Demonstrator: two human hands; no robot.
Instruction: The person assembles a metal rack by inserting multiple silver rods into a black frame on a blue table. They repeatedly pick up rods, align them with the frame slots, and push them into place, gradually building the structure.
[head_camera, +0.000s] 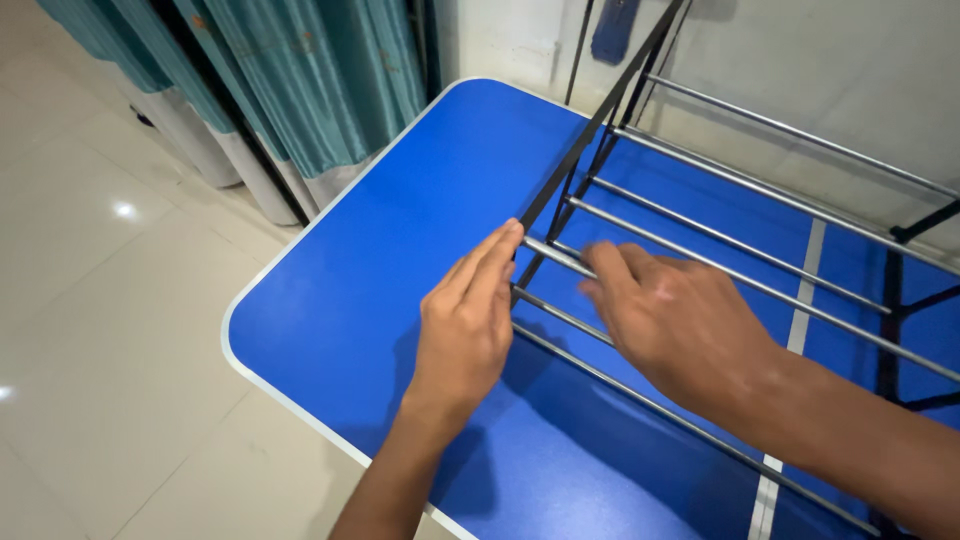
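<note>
A metal rack (760, 215) with silver rods and a black frame lies on a blue table (400, 240). My left hand (465, 320) rests flat, its fingertips against the black side bar (570, 165) where a silver rod meets it. My right hand (670, 320) reaches in from the right, its fingers closed over that same silver rod (548, 254) near its left end. The hand is slightly blurred.
The table has a white rim (262, 375) and a pale strip across its top at the right. Teal curtains (300, 70) hang at the upper left over a glossy tiled floor (90, 300). A white wall stands behind the rack.
</note>
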